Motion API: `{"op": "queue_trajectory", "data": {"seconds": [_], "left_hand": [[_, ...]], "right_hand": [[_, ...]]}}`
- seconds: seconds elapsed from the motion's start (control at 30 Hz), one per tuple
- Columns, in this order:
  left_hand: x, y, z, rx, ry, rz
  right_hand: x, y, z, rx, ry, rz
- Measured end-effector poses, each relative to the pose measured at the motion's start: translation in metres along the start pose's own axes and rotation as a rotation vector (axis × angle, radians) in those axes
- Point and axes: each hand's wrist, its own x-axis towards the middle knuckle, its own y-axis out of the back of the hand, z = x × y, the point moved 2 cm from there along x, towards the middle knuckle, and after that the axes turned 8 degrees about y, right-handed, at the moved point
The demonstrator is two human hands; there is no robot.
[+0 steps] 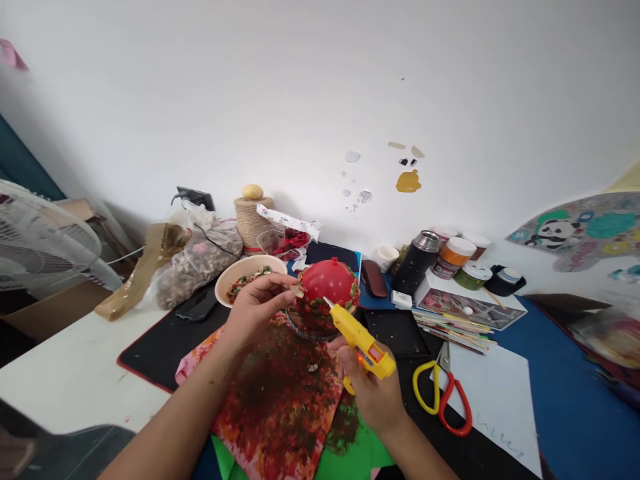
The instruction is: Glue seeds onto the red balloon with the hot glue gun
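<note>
My left hand point(260, 300) pinches a small pale shell-like piece point(299, 291) between thumb and fingertips, at the left side of a red balloon point(327, 277). Green and reddish flat pieces cover the balloon's lower part and sides, while its top is bare. My right hand point(373, 387) is wrapped round a yellow glue gun point(363, 340). The gun's nozzle points up and left, close in front of the balloon; whether it touches cannot be told. Left of the balloon, a bowl point(224, 288) holds similar coloured pieces. Below lies a paint-stained cloth point(280, 427).
Scissors point(440, 397) lie right of my right hand, near a black tray point(395, 330) and white paper point(500, 400). A dark thermos point(419, 261) and paint jars point(456, 257) stand behind. Twine point(254, 223), a plastic bag point(200, 257) and a fan point(45, 233) are at left.
</note>
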Motion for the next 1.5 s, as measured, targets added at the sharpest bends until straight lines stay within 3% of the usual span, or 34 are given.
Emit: {"op": "queue_trajectory", "data": {"seconds": [0.5,1.5], "left_hand": [[-0.007,-0.01,-0.007,0.314,-0.119,-0.054],[-0.01,-0.012,-0.013,0.348,-0.136,-0.088]], "right_hand": [[0.0,-0.002,-0.005,-0.099,0.025,-0.044],[0.008,-0.007,-0.024,-0.182,0.127,-0.107]]}}
